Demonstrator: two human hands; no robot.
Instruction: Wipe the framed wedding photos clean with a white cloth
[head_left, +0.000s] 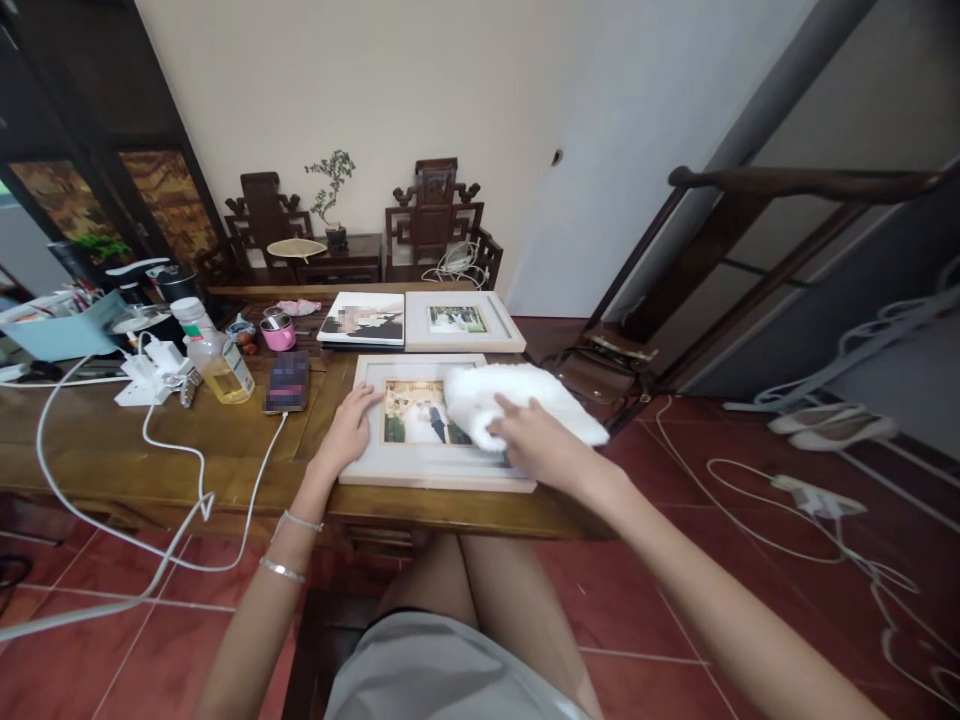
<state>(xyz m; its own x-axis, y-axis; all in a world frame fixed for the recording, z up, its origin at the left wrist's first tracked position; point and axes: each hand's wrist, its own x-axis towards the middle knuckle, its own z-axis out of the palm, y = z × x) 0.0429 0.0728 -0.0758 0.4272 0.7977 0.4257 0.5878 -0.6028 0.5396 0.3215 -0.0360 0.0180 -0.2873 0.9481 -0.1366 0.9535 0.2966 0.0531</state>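
A light-framed wedding picture (pixel 415 410) lies flat near the table's front edge. My left hand (pixel 349 430) rests on the left border of its picture frame (pixel 442 482), fingers stretched out over the edge. On the right part of the frame, my right hand (pixel 529 435) presses a bunched fluffy white cloth (pixel 510 388), fingers bent into it. The cloth covers the picture's right side and reaches past the frame's right edge. Behind lie a second framed picture (pixel 495 325) and a white-bordered photo (pixel 364 318), side by side.
To the left stand a phone (pixel 286 382) on a charging cable, a bottle of yellowish liquid (pixel 225 365), a pink cup (pixel 278 330), a white power strip (pixel 154 375) and a blue box (pixel 67 325). A wooden chair (pixel 675 270) stands at the right. Cables trail across the red floor.
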